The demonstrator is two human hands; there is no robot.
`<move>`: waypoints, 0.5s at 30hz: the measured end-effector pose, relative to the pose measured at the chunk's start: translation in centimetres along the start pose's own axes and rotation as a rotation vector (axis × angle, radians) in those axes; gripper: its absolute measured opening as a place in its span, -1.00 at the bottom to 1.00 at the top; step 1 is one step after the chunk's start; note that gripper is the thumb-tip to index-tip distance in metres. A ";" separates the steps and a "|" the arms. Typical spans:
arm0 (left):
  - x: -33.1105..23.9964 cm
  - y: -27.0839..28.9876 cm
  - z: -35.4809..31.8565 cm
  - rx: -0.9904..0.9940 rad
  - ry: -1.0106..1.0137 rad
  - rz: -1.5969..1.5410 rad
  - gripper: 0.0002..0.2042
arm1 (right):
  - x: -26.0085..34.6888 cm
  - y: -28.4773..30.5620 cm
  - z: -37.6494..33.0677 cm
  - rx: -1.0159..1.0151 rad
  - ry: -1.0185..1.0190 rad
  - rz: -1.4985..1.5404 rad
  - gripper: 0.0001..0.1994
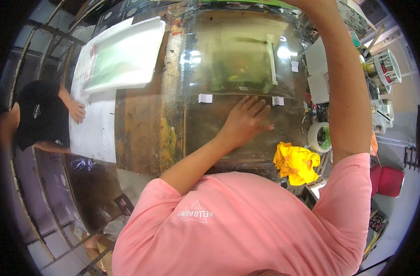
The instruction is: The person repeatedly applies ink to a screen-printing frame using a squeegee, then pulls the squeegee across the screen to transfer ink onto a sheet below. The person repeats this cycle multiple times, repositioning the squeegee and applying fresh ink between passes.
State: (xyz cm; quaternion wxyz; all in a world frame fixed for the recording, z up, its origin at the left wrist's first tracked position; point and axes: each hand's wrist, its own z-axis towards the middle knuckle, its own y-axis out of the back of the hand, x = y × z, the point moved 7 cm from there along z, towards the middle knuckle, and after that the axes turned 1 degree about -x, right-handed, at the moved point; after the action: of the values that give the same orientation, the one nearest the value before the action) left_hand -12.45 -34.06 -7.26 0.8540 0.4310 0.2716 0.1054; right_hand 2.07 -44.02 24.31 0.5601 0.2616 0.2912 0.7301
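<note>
Far left: a co-worker in a black cap (pixel 35 112) leans over the surface (pixel 141 124), one hand (pixel 76 111) flat on a white sheet (pixel 92 133). Above it lies a white frame (pixel 124 53) with a pale green panel.

Centre: a clear glossy film (pixel 237 60) covers the stained surface, taped down by small white tabs (pixel 205 98). Your left hand (pixel 246 120) lies palm down on the film just below the tabs, fingers spread and flat, pinching nothing.

Right of it: a crumpled yellow rag (pixel 296 162) at the near edge, well apart from the hand. A roll of white tape (pixel 318 136) stands just beyond it.

Your right arm (pixel 345 92) reaches up out of frame; the hand is out of view, so its grip cannot be told.

Far right: white tubs (pixel 387 66) on a side shelf; contents too small to make out. A red bin (pixel 387 180) sits lower.
</note>
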 end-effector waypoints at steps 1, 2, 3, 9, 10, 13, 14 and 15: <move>-0.2 1.5 -0.2 -0.012 -0.015 -0.023 -0.41 | -0.1 -0.1 0.0 0.020 -0.009 0.002 -0.43; 0.8 3.2 -0.2 -0.008 0.126 -0.057 -0.44 | -0.2 -0.2 -0.1 0.040 -0.018 0.000 -0.43; 2.0 5.1 -0.3 -0.006 0.265 -0.093 -0.47 | -0.5 -0.3 -0.3 0.060 -0.029 -0.005 -0.43; 11.6 19.2 2.5 -0.643 0.618 -0.899 -0.05 | 0.9 -1.2 -5.0 -0.069 0.104 -0.032 -0.51; 12.0 20.4 3.0 -0.691 0.545 -1.050 0.05 | 1.4 -1.7 -6.7 -0.064 0.123 -0.060 -0.53; 12.1 19.4 2.0 -0.407 0.726 -0.778 0.05 | 2.3 -3.6 -11.6 0.009 0.162 -0.067 -0.56; 12.1 18.4 1.2 -0.321 0.778 -0.615 0.03 | 2.3 -4.2 -13.2 0.073 0.166 -0.021 -0.58; 12.1 16.9 0.1 -0.274 0.825 -0.624 0.01 | 2.3 -4.7 -14.5 0.130 0.176 0.024 -0.60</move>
State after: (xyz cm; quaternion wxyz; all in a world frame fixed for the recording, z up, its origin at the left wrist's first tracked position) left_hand -1.45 -18.93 1.70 0.7155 0.1370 0.6838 0.0418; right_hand -5.57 -42.78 10.98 0.5054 0.2358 0.3831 0.7364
